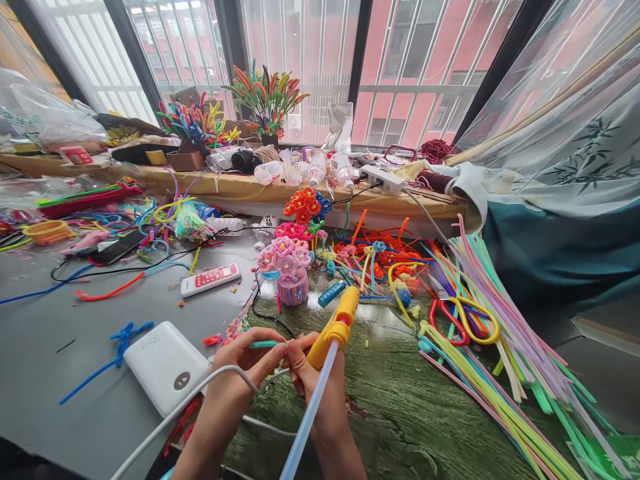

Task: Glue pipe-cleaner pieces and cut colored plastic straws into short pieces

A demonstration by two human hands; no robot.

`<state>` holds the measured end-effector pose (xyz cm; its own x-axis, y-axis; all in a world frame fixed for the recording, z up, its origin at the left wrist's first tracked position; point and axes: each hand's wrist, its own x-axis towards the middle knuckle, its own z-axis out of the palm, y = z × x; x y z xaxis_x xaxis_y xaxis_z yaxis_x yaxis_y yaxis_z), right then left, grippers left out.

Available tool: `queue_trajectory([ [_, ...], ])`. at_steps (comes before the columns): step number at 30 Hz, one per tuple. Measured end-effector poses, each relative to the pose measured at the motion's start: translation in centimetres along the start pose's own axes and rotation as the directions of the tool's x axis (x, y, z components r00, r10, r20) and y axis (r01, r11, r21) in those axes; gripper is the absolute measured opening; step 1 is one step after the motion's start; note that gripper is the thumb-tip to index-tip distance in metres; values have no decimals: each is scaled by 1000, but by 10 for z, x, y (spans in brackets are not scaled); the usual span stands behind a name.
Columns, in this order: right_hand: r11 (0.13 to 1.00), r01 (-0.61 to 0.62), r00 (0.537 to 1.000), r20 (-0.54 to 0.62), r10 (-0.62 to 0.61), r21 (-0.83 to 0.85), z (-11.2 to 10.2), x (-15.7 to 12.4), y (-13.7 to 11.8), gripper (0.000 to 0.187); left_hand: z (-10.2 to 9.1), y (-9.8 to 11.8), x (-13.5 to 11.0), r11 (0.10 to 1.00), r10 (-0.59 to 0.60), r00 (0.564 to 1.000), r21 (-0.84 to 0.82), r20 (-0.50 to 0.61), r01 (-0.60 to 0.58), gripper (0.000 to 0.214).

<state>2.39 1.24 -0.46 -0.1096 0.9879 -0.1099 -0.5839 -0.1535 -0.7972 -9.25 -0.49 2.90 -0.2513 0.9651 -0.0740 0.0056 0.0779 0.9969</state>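
My left hand is closed in a pinch on a short green pipe cleaner. My right hand is wrapped round a yellow hot glue gun, which points away from me. A long translucent glue stick sticks out of its back end towards me. The fingertips of both hands meet at the pipe cleaner's end, so what lies between them is partly hidden. Just beyond my hands stands a pot of pink pipe-cleaner flowers, with a blue battery to its right.
A white power bank lies left of my hands, its cable crossing my left wrist. A white remote sits behind it. At right are scissors and bundles of pipe cleaners. A power strip rests on the sill.
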Motion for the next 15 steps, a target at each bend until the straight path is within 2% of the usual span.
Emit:
queue_trajectory([
  [1,1000,-4,1000,-11,4,-13,0,0,-1,38,1,0,1,1000,-1,1000,-25,-26,0,24],
  [3,1000,-5,998,-56,5,-15,0,0,-3,41,-3,0,3,993,10,985,-117,-174,-31,29],
  [5,1000,-4,996,-88,5,6,0,1,-4,41,-10,1,5,981,23,942,-177,-334,-86,33],
  [6,1000,-3,996,-92,5,17,0,1,-5,40,-14,2,6,979,36,929,-172,-369,-106,34],
  [8,1000,4,997,-77,-2,24,1,0,-5,38,-16,3,5,990,72,947,-97,-312,-107,36],
  [10,1000,9,999,-45,-9,10,2,0,-5,37,-11,4,3,997,82,985,8,-155,-82,37],
  [12,1000,7,1000,-26,-7,-8,2,-1,-4,37,-4,3,2,996,57,997,65,-43,-54,32],
  [13,1000,5,1000,-29,-5,-12,2,-1,-5,37,-1,3,2,997,49,997,55,-54,-46,29],
  [15,1000,0,998,-59,0,0,2,-1,-5,38,-1,2,4,998,41,978,-39,-206,-50,31],
])
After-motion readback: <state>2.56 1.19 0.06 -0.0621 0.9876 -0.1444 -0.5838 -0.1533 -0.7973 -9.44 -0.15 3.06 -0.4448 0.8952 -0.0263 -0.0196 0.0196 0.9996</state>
